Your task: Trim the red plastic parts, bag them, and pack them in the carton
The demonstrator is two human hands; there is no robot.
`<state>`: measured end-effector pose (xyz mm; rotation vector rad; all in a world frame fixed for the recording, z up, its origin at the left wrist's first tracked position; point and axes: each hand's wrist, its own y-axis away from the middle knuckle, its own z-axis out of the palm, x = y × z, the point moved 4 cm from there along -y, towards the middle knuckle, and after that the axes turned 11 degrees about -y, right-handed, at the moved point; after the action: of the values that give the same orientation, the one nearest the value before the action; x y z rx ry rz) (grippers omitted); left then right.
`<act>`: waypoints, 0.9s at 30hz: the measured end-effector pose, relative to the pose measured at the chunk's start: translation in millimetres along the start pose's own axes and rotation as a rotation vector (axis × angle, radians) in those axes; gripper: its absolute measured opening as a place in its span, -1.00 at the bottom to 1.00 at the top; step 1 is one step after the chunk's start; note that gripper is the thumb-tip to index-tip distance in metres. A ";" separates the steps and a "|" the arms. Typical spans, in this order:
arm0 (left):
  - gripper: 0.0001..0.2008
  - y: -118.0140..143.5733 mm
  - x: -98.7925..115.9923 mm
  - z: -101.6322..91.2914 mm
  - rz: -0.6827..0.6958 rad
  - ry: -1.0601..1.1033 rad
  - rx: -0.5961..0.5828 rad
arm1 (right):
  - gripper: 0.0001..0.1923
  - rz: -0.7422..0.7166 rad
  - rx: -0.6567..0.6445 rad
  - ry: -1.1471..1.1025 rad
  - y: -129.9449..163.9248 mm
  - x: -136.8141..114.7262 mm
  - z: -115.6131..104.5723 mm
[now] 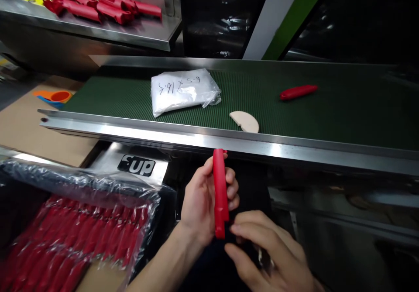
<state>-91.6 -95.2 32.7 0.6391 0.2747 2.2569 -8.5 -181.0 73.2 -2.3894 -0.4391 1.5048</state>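
The red part is being squeezed by the left hand, maybe to stay still. The right hand's grip can't be told.

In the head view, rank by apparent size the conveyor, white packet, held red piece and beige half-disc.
1. Conveyor
2. White packet
3. Red piece in left hand; nearness may enlarge it
4. Beige half-disc
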 end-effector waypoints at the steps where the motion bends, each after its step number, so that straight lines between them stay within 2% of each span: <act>1: -0.74 -0.7 -0.9 -0.4 -0.002 0.018 0.014 | -0.70 -0.017 -0.003 0.015 -0.1 -1.3 0.8; 8: -0.76 0.8 -5.1 -2.0 0.021 0.046 0.151 | -0.56 -0.071 -0.010 0.116 4.5 0.0 0.9; 10: -0.73 3.3 -5.4 -2.9 0.012 0.006 0.212 | -0.54 -0.045 -0.001 0.088 5.0 2.5 -3.2; 14: -0.80 8.9 -6.9 -8.8 -0.007 -0.116 0.301 | -0.52 0.035 0.093 0.032 3.9 8.9 -17.5; 16: -0.80 10.6 -8.4 -11.5 0.004 -0.177 0.265 | -0.53 0.089 0.144 0.011 3.1 13.1 -25.4; 20: -0.80 12.6 -14.2 -14.8 -0.017 -0.293 0.119 | -0.54 0.184 0.261 -0.005 1.4 19.7 -40.7; 23: -0.81 14.2 -17.3 -17.6 -0.045 -0.370 0.117 | -0.57 0.270 0.302 -0.038 -0.9 23.0 -48.6; 27: -0.78 16.6 -21.9 -18.1 -0.061 -0.458 0.140 | -0.63 0.291 0.305 -0.028 -5.6 23.3 -55.8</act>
<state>-98.6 -122.5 15.7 1.1781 0.2202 1.9770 51.1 -170.8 79.5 -2.2600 0.1347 1.5898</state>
